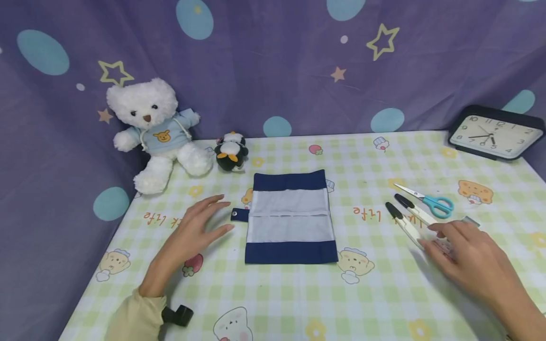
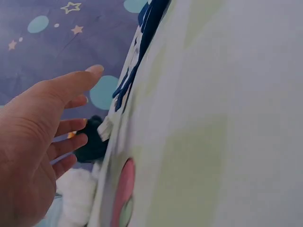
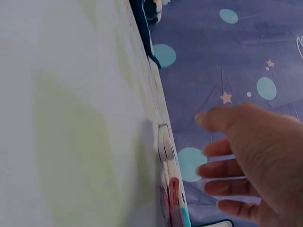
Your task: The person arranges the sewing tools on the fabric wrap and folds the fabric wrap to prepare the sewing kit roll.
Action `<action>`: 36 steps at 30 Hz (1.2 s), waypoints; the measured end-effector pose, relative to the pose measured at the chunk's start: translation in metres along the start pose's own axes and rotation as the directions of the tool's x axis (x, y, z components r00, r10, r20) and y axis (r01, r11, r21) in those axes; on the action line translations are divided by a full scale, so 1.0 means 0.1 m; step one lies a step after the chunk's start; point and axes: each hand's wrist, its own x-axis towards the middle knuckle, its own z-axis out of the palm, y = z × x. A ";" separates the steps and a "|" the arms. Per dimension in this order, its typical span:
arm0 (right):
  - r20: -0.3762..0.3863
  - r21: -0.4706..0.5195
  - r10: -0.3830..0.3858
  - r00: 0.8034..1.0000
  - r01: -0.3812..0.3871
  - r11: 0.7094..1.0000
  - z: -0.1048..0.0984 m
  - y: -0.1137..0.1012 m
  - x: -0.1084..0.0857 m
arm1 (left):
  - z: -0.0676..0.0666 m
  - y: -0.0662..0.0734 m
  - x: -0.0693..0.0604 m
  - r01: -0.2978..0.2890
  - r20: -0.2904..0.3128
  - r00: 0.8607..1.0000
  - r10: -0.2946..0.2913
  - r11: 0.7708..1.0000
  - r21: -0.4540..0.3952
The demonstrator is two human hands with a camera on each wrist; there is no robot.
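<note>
A navy and pale grey fabric pouch (image 1: 291,229) lies spread flat in the middle of the table, its snap tab (image 1: 240,215) pointing left. My left hand (image 1: 194,232) hovers just left of that tab, fingers apart and holding nothing. On the right, my right hand (image 1: 473,260) is over two white pens with black ends, the nearer pen (image 1: 410,230) and the farther pen (image 1: 420,210). In the right wrist view its fingers (image 3: 222,169) are loosely extended with nothing between them. Scissors (image 1: 439,207) with teal handles lie just beyond. A pinkish item (image 3: 174,189) is partly hidden beneath this hand.
A white teddy bear (image 1: 164,137) sits at the back left, with a small penguin plush (image 1: 231,152) beside it. A black-framed clock (image 1: 496,132) stands at the back right. Behind the checked tablecloth (image 1: 298,303) hangs a purple curtain (image 1: 273,71).
</note>
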 end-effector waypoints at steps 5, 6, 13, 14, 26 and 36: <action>0.055 -0.001 0.081 0.995 -0.081 0.997 0.04 -0.06 -0.05 | 0.11 0.01 0.12 0.037 0.025 0.999 -0.034 0.987 -0.153; 0.065 0.001 0.100 0.993 -0.101 0.995 0.05 -0.07 -0.06 | 0.13 0.01 0.14 0.042 0.033 0.999 -0.037 0.983 -0.179; 0.144 -0.013 0.216 0.966 -0.217 0.976 0.07 -0.13 -0.08 | 0.25 0.06 0.27 0.045 0.069 0.997 -0.028 0.966 -0.256; 0.157 -0.016 0.227 0.961 -0.228 0.974 0.07 -0.14 -0.08 | 0.27 0.07 0.28 0.048 0.073 0.997 -0.030 0.965 -0.260; 0.226 -0.022 0.274 0.935 -0.277 0.961 0.09 -0.13 -0.07 | 0.36 0.04 0.35 0.036 0.036 0.999 -0.028 0.967 -0.253; 0.215 -0.034 0.247 0.945 -0.245 0.969 0.12 -0.10 -0.07 | 0.41 -0.01 0.37 0.031 0.013 1.000 -0.028 0.957 -0.288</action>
